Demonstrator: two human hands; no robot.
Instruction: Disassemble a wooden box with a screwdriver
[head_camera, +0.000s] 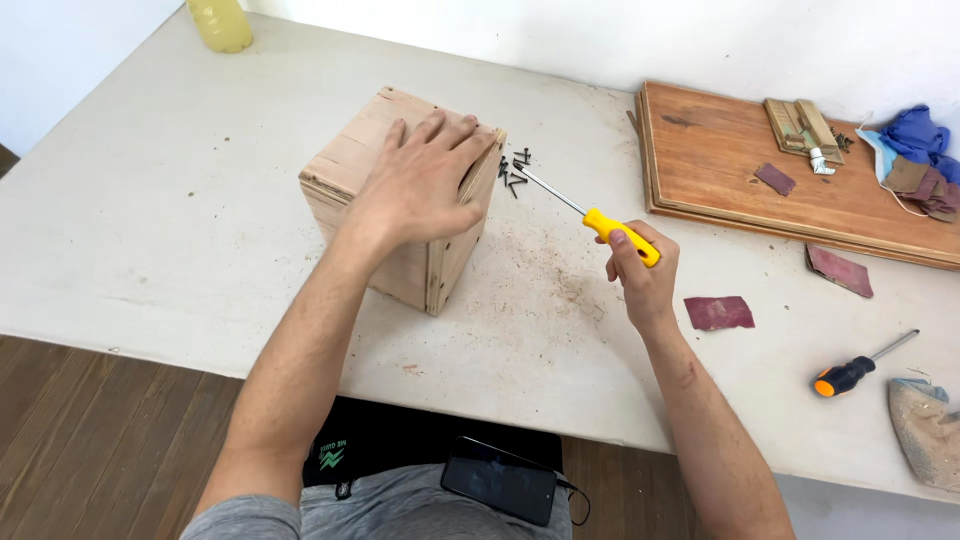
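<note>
Head view shows a person seated at a pale table (150, 230), working on a wooden box (400, 210). The left hand (420, 180) lies flat and spread on the box's top, pressing it steady without gripping anything. The right hand (640, 275) is closed around the yellow handle of a screwdriver (590, 220), whose tip points toward a small pile of dark screws (515, 170) just beside the box's right edge. By the look of it, the step in hand is fastening the box's side panel; picking a screw and seating the tip squarely would call for a steady box and a careful aim. A second, orange-handled screwdriver (858, 368) lies well apart on the right, near scraps of sandpaper (718, 312).
</note>
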